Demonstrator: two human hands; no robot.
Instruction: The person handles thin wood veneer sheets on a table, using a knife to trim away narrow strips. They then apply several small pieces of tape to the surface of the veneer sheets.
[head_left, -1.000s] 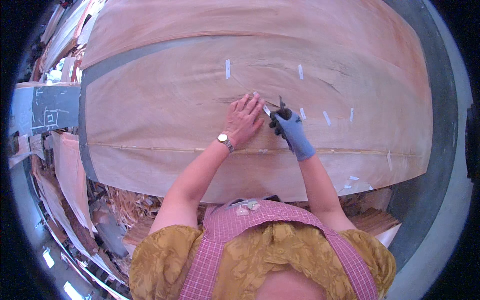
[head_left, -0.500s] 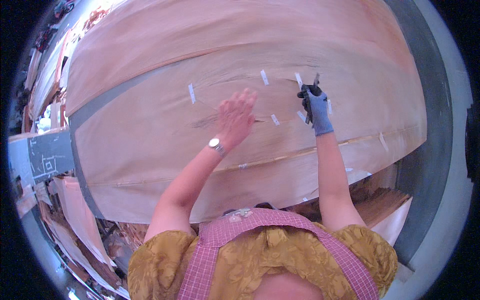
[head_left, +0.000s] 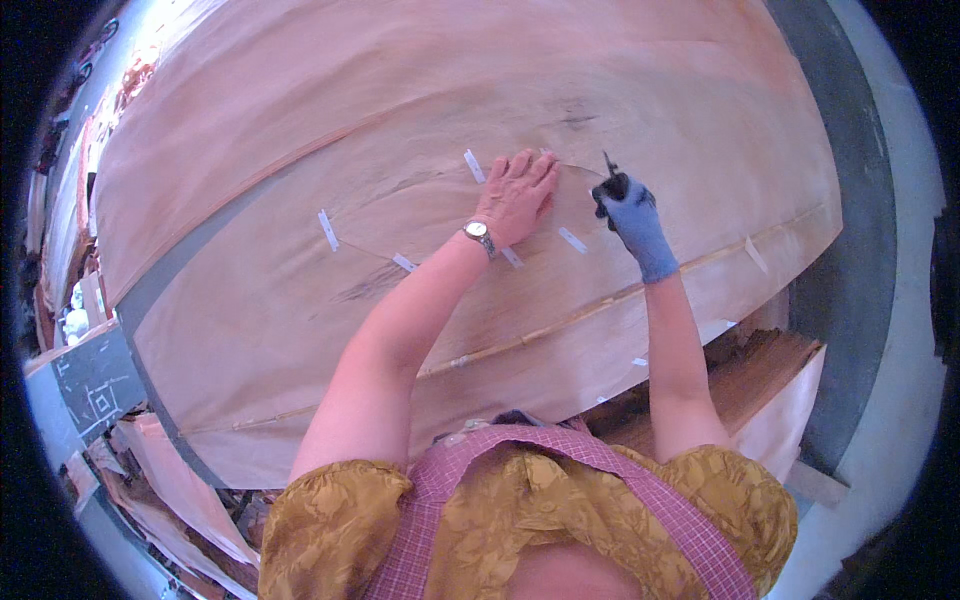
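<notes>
My bare left hand (head_left: 518, 195), a watch (head_left: 476, 230) on its wrist, lies flat with fingers stretched on a thin pinkish-tan wood veneer sheet (head_left: 250, 310). Its fingertips cover part of a white tape strip. My right hand (head_left: 628, 215), in a blue-and-black glove, is closed around a slim dark utility knife (head_left: 610, 165), whose far end points away from me. The glove hides most of the knife. Around the hands, short white tape strips (head_left: 328, 230) stick along a curved seam; another tape strip (head_left: 572, 240) sits between the two hands.
A long tan strip (head_left: 540, 335) crosses the near part of the sheet. Beyond the sheet's left edge is a grey beam (head_left: 100, 380) with chalk marks. Stacked brown veneer (head_left: 765, 375) lies below the near right edge. Loose sheets (head_left: 165, 465) lean at lower left.
My left hand has moved right and now rests flat near the far tape strips. My right hand holds the knife slightly farther from the seam's tape. The view has shifted a little.
</notes>
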